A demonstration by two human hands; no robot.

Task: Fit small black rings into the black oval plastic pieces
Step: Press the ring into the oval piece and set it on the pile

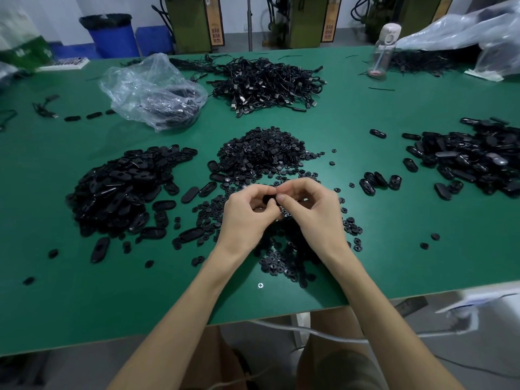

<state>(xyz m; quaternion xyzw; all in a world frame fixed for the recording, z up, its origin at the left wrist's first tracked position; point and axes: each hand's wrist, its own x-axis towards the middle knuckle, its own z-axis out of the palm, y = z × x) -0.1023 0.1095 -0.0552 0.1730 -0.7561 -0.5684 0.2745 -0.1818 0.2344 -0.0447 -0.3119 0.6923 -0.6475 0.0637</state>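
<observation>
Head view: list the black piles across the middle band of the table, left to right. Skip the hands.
left pile of oval pieces → heap of small rings → small cluster of oval pieces → right pile of oval pieces

Left hand [247, 213], right hand [313, 211] together, curled fingers [294, 186] pinching black piece [271, 199].

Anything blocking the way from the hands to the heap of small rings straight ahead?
Nothing visible. The left hand and right hand pinch a black piece together just short of the ring heap; only loose rings lie flat on the green table between.
</observation>
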